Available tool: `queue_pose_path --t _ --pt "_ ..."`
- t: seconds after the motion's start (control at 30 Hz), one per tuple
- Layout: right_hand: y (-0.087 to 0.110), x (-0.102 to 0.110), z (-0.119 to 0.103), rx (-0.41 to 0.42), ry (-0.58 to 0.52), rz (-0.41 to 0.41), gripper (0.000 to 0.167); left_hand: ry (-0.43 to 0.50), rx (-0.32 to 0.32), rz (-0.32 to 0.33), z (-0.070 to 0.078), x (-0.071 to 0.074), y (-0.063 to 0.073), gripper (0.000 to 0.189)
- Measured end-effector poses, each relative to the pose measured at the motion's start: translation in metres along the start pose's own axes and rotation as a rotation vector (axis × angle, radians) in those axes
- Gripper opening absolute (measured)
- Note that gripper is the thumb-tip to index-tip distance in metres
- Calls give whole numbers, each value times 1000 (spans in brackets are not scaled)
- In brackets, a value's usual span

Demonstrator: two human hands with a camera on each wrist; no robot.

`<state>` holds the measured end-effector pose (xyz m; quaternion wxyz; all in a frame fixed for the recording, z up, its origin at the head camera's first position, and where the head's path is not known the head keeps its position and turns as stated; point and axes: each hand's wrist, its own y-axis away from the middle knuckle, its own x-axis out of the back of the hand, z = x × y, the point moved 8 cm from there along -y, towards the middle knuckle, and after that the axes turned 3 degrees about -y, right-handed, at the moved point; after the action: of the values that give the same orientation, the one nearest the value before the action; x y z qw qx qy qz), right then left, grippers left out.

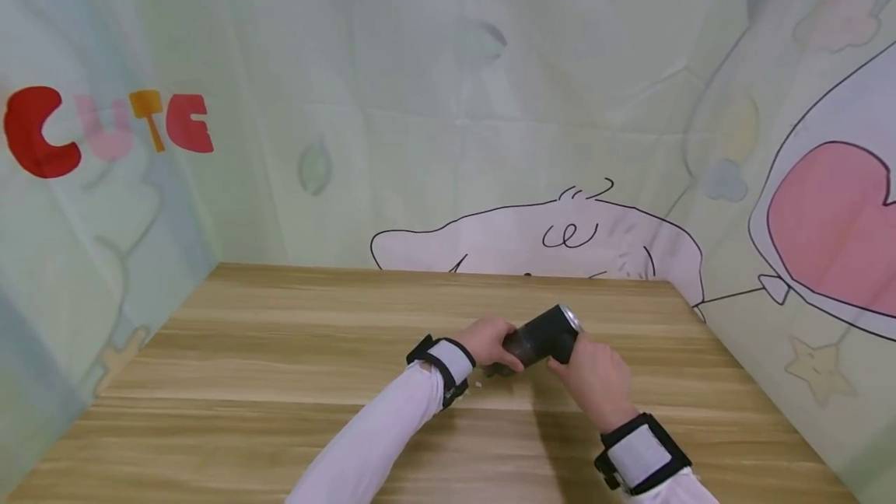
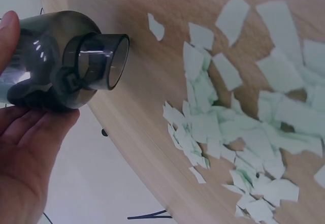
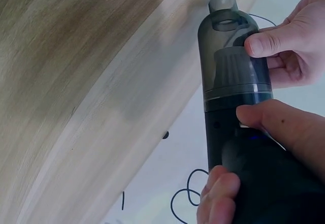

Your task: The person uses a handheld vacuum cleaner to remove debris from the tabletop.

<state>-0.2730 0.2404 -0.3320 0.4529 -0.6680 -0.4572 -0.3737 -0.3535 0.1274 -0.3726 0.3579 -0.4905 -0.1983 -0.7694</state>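
Note:
A black handheld vacuum cleaner [image 1: 542,333] is held tilted over the wooden table, its nozzle pointing down and left. My left hand [image 1: 488,341] grips its smoky see-through dust cup [image 3: 231,64] near the nozzle [image 2: 104,61], thumb on one side and fingers on the other. My right hand [image 1: 598,378] wraps round the black body, with the thumb [image 3: 269,120] lying along it at a small button. Torn pale green paper scraps [image 2: 203,125] lie spread in front of the nozzle in the left wrist view; the left hand and arm hide most of them from the head camera.
The wood-grain table [image 1: 294,333] meets a printed fabric backdrop [image 1: 392,99] at the back and on both sides. One small white scrap [image 1: 478,384] shows beside the left wristband [image 1: 451,364]. Each wrist wears a black-and-white strap.

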Motion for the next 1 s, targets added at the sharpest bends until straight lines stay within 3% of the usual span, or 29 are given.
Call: queue_pose_path --t 0.4,0.63,0.83,1.0 --pt "7 4 -14 70 7 -28 36 -27 -62 -33 2 4 10 45" --pt "10 -4 -21 31 23 -67 36 -38 -91 -27 -1 7 12 49" --pt "12 -8 -25 21 28 12 42 -36 -98 -11 -6 7 12 46" --pt "13 -9 -29 21 30 63 44 -17 -63 -11 -16 4 10 50"
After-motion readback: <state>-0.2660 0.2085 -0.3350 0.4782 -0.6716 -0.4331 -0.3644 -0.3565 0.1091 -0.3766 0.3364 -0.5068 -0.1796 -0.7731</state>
